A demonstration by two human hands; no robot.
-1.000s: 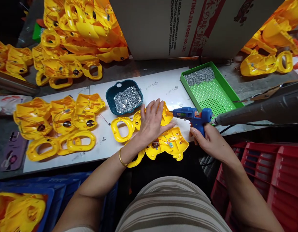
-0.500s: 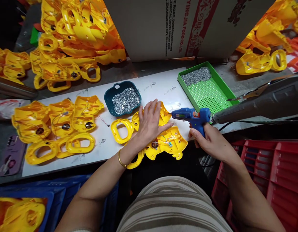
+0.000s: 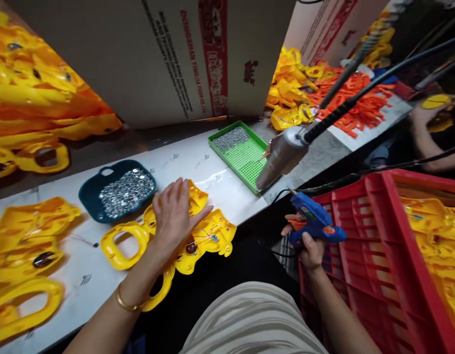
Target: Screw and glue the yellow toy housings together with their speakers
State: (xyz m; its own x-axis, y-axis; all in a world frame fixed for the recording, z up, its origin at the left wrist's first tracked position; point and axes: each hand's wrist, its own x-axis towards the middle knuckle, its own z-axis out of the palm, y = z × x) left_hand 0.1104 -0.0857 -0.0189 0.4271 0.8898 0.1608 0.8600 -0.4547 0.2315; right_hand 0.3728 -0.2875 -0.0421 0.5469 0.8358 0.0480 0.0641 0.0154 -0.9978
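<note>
- We see that the right hand [image 3: 311, 250] has swung away from the work; half a second ago the blue glue gun [image 3: 316, 221] had its tip at the upper yellow shell [image 3: 198, 197], and now it hangs off the table beside the red crate [image 3: 400, 211], tip pointing up and away from us.
- Our right fingers are curled round the gun's grip; it is firmly held.
- Our left hand [image 3: 173, 214] has stayed palm down over the upper shell; its fingers lie nearly straight and close together, thumb spread wide, pinching nothing that we can see; how hard it presses we cannot tell.
- Both shells lie on the white board [image 3: 183, 167], the lower yellow shell [image 3: 222, 228] nearer our body, its wires and speaker [image 3: 191, 247] showing; the teal tray [image 3: 87, 199] sits just beyond the left hand.
- The view has turned rightward, bringing in a co-worker's hand [image 3: 422, 113].
- With the tip well apart from both shells, we judge the gluing paused; the left hand probably steadies the piece.
</note>
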